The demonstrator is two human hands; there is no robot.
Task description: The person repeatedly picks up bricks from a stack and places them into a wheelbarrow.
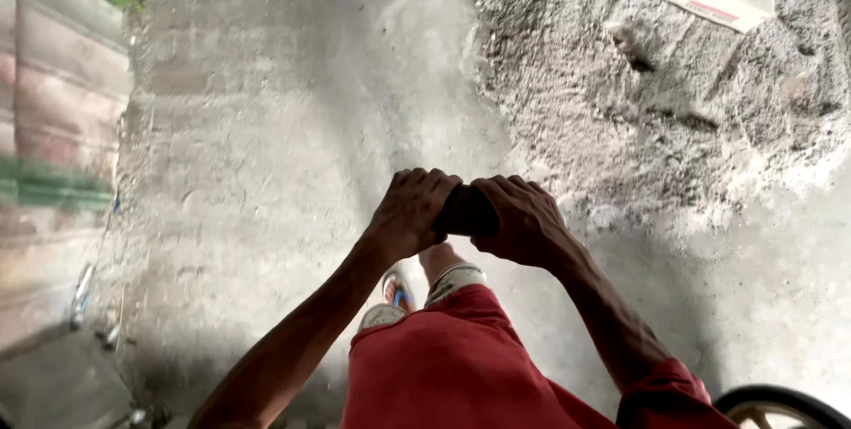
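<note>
Both my left hand (409,213) and right hand (523,219) are wrapped tight around this small dark object (467,212), standing over the concrete floor (266,172).

Sand heap (674,101) right, bare floor (266,172) left

I see one small dark object (467,211), flat and roughly rectangular, almost black with no markings I can make out. It sits level between the left hand (409,214) and right hand (525,219), gripped at both ends, held out above the concrete floor (266,172).
</note>
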